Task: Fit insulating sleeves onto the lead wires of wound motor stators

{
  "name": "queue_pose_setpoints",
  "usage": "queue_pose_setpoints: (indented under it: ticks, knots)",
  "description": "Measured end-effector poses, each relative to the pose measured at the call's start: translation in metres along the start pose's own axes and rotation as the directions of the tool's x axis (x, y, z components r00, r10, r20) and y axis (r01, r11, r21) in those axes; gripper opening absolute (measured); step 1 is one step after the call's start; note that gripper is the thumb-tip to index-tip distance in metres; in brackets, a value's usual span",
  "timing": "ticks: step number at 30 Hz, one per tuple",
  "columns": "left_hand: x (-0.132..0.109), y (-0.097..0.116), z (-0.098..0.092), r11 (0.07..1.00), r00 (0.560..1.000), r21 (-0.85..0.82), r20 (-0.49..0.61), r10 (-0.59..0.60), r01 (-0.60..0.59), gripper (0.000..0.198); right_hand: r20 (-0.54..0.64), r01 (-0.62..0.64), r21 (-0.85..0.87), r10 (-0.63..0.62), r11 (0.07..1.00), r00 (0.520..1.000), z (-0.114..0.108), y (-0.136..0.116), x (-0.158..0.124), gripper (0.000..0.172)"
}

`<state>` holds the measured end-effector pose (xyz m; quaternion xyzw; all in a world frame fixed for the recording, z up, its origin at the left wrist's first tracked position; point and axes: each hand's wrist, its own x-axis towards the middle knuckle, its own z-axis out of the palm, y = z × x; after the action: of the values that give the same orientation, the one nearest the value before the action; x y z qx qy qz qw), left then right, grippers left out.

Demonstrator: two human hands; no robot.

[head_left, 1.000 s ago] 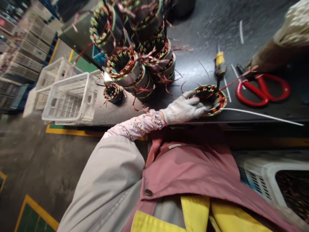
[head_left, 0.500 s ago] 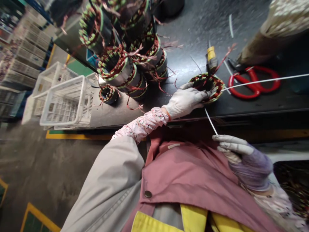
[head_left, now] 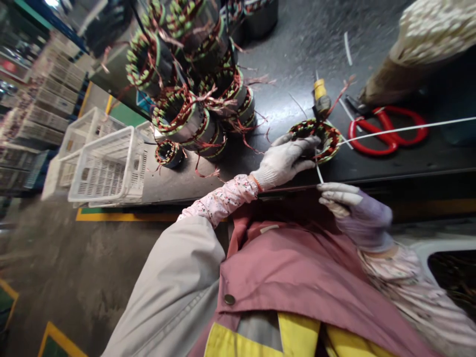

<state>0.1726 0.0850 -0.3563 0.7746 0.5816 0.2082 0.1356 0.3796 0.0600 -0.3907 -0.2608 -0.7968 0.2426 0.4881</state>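
The left hand (head_left: 284,161) grips the rim of a wound stator (head_left: 329,141), probably heavy and stiff, best held by its core; the right hand's (head_left: 357,215) fingers (head_left: 336,196) pinch a thin white strip (head_left: 319,173).

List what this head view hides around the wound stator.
In the head view:
Left hand covers part of the wound stator.
Windings hide the tip of the yellow-handled tool.
Top edge cuts off the beige bundle, so its kind is unclear.
Right edge cuts off the white crate; its dark contents are too dim.
Far-left stacked crates are blurred.
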Motion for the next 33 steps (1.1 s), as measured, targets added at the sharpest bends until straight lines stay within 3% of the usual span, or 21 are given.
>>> queue_pose_setpoints:
  ticks: [3, 6, 8, 12, 18, 23, 26, 29, 33]
  knots:
    - [-0.005, 0.003, 0.008, 0.992, 0.982, -0.071, -0.154, -0.113, 0.103, 0.053, -0.066, -0.140, 0.065, 0.144, 0.988, 0.987, 0.013, 0.006, 0.018, 0.005]
    - [-0.008, 0.002, 0.015, 0.994, 0.975, -0.101, -0.209, -0.072, 0.052, 0.035, -0.138, -0.267, 0.126, 0.283, 0.955, 0.949, 0.015, 0.002, 0.031, 0.005]
    - [-0.008, -0.001, 0.019, 0.995, 0.974, -0.095, -0.226, 0.013, -0.035, 0.025, -0.104, -0.280, 0.088, 0.288, 0.956, 0.952, 0.011, -0.005, 0.035, 0.007]
    - [-0.006, -0.008, 0.022, 0.991, 0.962, -0.051, -0.253, 0.104, -0.121, 0.025, 0.005, -0.278, -0.078, 0.280, 0.957, 0.960, 0.004, -0.012, 0.042, 0.014]
    - [-0.005, -0.009, 0.021, 0.989, 0.972, 0.004, -0.186, 0.146, -0.148, 0.027, 0.067, -0.262, -0.301, 0.295, 0.917, 0.953, 0.012, 0.012, 0.054, 0.035]
    - [-0.005, -0.007, 0.015, 0.992, 0.989, 0.031, -0.077, 0.125, -0.123, 0.031, 0.076, -0.068, -0.443, 0.113, 0.894, 0.991, 0.010, 0.018, 0.053, 0.036]
    - [-0.004, -0.007, 0.011, 0.991, 0.993, 0.058, -0.006, 0.118, -0.118, 0.033, 0.151, 0.116, -0.689, -0.014, 0.716, 0.988, 0.005, 0.014, 0.062, 0.038]
    - [-0.002, -0.006, 0.007, 0.993, 0.994, 0.053, 0.032, 0.105, -0.106, 0.033, 0.327, 0.316, -0.752, -0.088, 0.578, 0.941, 0.001, 0.008, 0.078, 0.040]
    - [0.003, -0.004, 0.000, 0.995, 0.992, 0.033, 0.094, 0.086, -0.089, 0.032, 0.458, 0.510, -0.602, -0.258, 0.615, 0.851, -0.013, -0.006, 0.088, 0.044]
